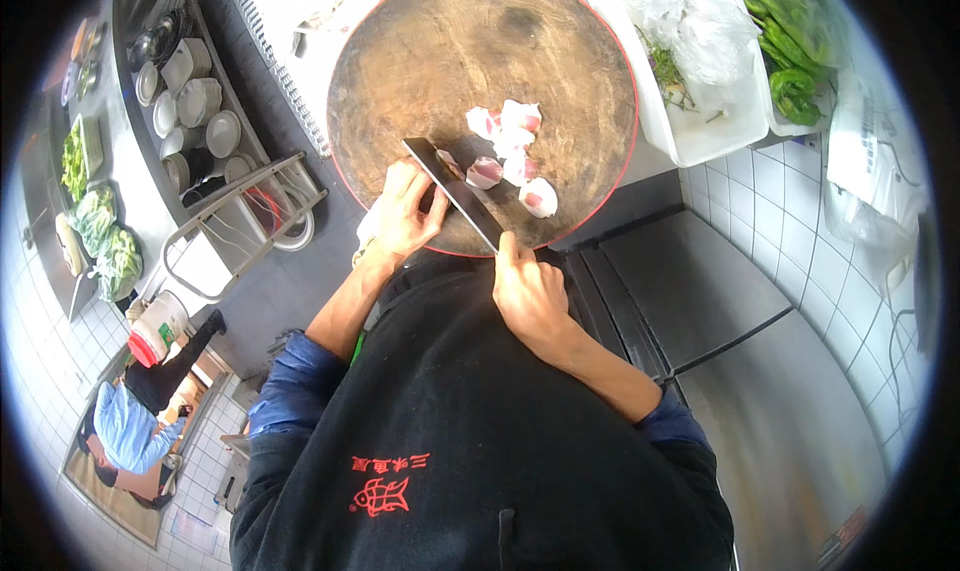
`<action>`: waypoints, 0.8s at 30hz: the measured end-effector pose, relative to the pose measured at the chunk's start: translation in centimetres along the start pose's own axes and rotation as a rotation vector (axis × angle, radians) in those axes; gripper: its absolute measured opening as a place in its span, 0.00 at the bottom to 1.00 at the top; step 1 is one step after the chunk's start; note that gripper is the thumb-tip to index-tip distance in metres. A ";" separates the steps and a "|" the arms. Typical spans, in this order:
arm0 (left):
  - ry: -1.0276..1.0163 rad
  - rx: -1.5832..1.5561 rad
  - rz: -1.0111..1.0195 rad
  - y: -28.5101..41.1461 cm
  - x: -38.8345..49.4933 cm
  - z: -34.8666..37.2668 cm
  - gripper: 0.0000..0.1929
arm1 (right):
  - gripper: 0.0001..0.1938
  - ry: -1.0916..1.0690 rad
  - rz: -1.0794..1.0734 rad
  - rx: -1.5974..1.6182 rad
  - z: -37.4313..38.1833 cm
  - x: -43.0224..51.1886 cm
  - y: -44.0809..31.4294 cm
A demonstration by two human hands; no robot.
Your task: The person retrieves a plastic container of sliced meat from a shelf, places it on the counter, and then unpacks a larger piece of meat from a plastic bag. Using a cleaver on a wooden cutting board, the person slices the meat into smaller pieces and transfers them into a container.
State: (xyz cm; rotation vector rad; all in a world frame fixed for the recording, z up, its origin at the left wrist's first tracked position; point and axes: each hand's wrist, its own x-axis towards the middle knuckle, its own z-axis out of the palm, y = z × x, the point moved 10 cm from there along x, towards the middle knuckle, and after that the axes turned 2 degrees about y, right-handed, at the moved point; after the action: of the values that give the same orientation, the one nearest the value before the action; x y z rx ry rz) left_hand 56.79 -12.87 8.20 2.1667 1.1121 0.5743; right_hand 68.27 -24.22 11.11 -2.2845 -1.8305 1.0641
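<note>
A round wooden chopping board (405, 68) with a red rim lies before me. My right hand (530, 293) grips a cleaver (457, 196), its dark blade slanting across the board's near part. Close against the blade's left side is my left hand (405, 211), fingers bent down to the wood. Whatever may be under those fingers is hidden. Several pink-and-white food chunks (517, 143) lie loosely grouped right of the blade; their exact kind is unclear. A small brownish piece (450, 164) touches or nearly touches the blade.
White tubs (720, 132) stand right of the board, one with a plastic bag (686, 23) and green stems. Green peppers (795, 68) sit beyond. Leftward, stacked bowls (199, 102) fill a shelf near a metal-framed cart (247, 226). Another person (131, 421) is at the far left.
</note>
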 end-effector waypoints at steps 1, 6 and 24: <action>0.006 0.005 -0.007 0.0 0.0 -0.1 0.16 | 0.14 0.049 -0.055 0.008 -0.1 0.4 -0.5; 0.049 0.007 0.018 0.7 0.3 -0.5 0.13 | 0.17 0.159 -0.139 0.034 1.2 3.5 -0.7; 0.116 -0.012 0.114 1.4 -0.1 -0.8 0.16 | 0.12 -0.015 -0.086 0.036 -3.1 -2.9 -0.6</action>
State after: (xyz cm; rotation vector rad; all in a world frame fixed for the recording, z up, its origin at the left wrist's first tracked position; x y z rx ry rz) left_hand 57.04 -13.30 9.78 2.2204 1.0469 0.7648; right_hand 69.17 -25.35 15.13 -2.1631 -1.8800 1.0957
